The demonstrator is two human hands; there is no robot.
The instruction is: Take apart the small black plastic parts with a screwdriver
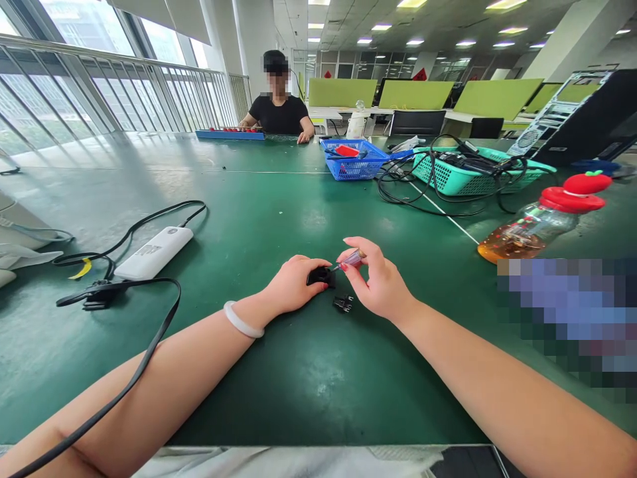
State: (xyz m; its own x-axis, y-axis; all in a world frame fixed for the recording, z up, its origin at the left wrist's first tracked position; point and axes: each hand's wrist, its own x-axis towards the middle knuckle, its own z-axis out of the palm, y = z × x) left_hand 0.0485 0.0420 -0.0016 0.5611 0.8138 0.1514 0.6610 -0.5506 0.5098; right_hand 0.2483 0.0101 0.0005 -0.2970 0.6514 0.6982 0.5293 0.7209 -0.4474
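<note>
Near the frame's centre, the left hand (293, 284) grips a black part (319, 276); the right hand (379, 282) pinches a screwdriver (352, 259) — its thin tip, angled sideways, could slip off and jab the left fingers.

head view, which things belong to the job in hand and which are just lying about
Likely in the job:
black part in left hand
slim tool in right hand
loose black piece near both

Likely just lying about:
white device
blue basket
teal basket
red-lidded jar
</note>
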